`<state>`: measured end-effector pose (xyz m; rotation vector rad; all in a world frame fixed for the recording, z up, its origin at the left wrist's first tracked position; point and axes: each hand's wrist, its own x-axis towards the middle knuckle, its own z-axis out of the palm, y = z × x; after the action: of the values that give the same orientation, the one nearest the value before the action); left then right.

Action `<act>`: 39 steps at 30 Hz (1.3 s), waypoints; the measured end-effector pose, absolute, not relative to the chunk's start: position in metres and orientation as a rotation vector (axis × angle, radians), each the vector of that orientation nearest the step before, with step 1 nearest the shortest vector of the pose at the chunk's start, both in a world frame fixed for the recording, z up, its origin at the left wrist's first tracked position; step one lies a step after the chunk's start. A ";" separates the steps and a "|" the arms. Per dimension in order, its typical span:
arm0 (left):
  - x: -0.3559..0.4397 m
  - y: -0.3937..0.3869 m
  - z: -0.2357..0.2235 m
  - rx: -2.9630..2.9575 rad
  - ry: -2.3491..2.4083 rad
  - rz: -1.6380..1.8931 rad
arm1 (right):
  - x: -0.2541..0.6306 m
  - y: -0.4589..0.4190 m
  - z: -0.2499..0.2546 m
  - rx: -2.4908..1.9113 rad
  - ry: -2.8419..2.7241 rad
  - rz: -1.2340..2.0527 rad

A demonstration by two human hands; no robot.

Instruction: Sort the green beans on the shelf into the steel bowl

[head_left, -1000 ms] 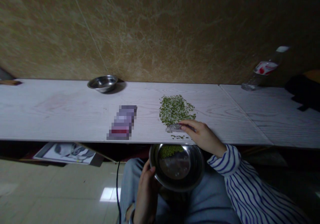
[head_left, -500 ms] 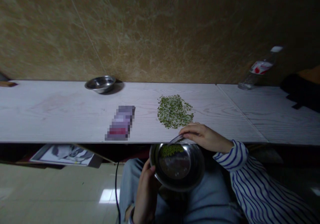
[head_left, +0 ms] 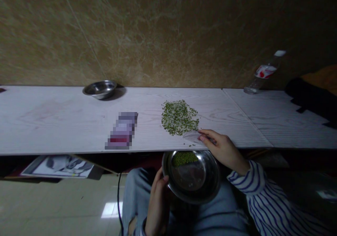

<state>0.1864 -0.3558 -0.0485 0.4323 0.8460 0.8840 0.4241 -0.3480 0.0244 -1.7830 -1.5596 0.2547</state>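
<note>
My left hand (head_left: 158, 197) grips the left rim of a shiny metal bowl (head_left: 184, 194), held over my lap just below the table's front edge. Small green beans, like mung beans (head_left: 184, 158), are heaped at the bowl's far side. In my right hand (head_left: 222, 146) a thin, clear plastic piece (head_left: 192, 136) is pinched between thumb and fingers; its exact kind I cannot make out. It is at the near edge of a loose patch of green beans (head_left: 179, 118) on the white table (head_left: 150, 130). A few stray beans lie close to the table edge.
A smaller metal bowl (head_left: 100, 90) stands at the back left. Nearer lies a pixelated flat object (head_left: 121, 130). A clear bottle with a white cap (head_left: 262, 74) and dark cloth (head_left: 310, 95) are at the right. A black cable (head_left: 119, 201) hangs at the left.
My right hand has brought the plastic piece from above the bowl onto the table beside the bean patch. A few beans now lie near the edge. The view has shifted slightly right.
</note>
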 end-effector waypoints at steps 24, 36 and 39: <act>0.166 -0.367 -0.049 0.464 0.877 0.932 | 0.417 -0.386 0.033 -1.760 -1.481 0.192; 0.175 -0.366 -0.072 0.495 1.017 0.835 | 0.455 -0.374 0.020 -1.808 -1.297 0.156; 0.174 -0.364 -0.074 0.514 0.970 0.843 | 0.465 -0.362 0.015 -1.769 -1.245 0.176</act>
<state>0.1743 -0.3637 -0.0736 0.5143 0.9699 0.8425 0.4646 -0.3622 0.0153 -1.7693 -1.2452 0.1760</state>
